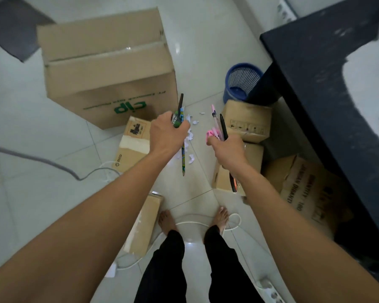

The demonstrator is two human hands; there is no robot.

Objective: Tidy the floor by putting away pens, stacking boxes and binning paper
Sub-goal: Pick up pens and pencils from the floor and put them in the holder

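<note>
My left hand (166, 133) grips a bunch of pens and pencils (180, 110), with a patterned pencil sticking out below the fist. My right hand (227, 149) grips another bunch, pink and black pens (217, 123). Both hands are held above the white tiled floor. Torn white paper scraps (189, 136) lie on the tiles between the hands. A large cardboard box (109, 68) stands ahead on the left. Smaller boxes lie around: one (129, 147) below the large box, two (247, 121) on the right, one (144, 224) by my left foot. A blue mesh bin (242, 84) stands beside the black desk.
A black desk (328, 88) fills the right side, with another cardboard box (309, 189) under it. A grey cable (42, 160) and white cables (206, 224) run across the floor. A white power strip (269, 290) lies at the bottom right. My bare feet stand on the tiles.
</note>
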